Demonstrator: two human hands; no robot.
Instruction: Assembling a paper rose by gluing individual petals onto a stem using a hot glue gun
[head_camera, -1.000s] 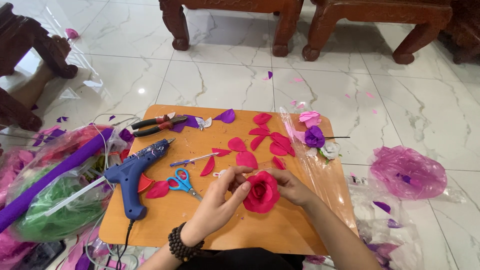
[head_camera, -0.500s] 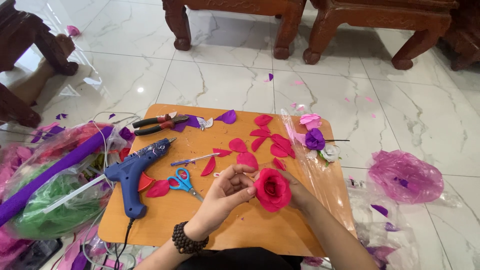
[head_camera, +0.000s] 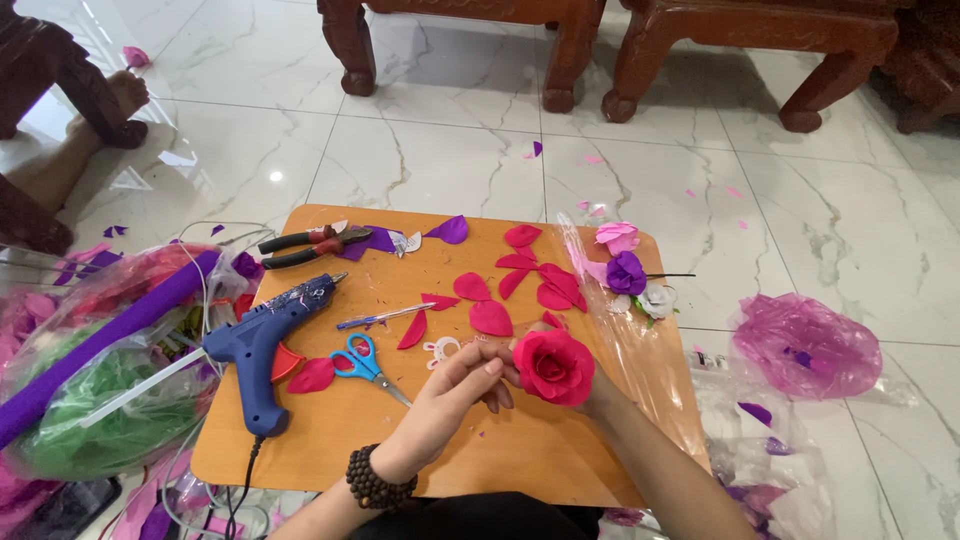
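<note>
A red paper rose (head_camera: 553, 366) sits over the orange board (head_camera: 480, 460), just right of the board's middle, its open face turned up toward the camera. The right hand (head_camera: 598, 395) is almost wholly hidden under and behind the bloom; it seems to grip the flower from below, though its fingers cannot be seen, so whether they are clamped cannot be told. The left hand (head_camera: 455, 395) comes in from the board's near edge, fingers together and curled, their tips touching the rose's left rim — pressing on an outer petal rather than closed around anything. So the rose lies just to the right of the left hand, and both hands meet at it.

Loose red petals (head_camera: 520, 280) lie on the board beyond the rose, nearest the left hand's fingertips. Left of the rose on the board are blue-handled scissors (head_camera: 365, 362), a blue glue gun (head_camera: 265, 345) near the left edge, a thin pen (head_camera: 385, 317), and pliers (head_camera: 305, 245) at the far left corner. A purple flower (head_camera: 627, 272) rests on clear plastic at the board's right edge — well apart from both hands.
</note>
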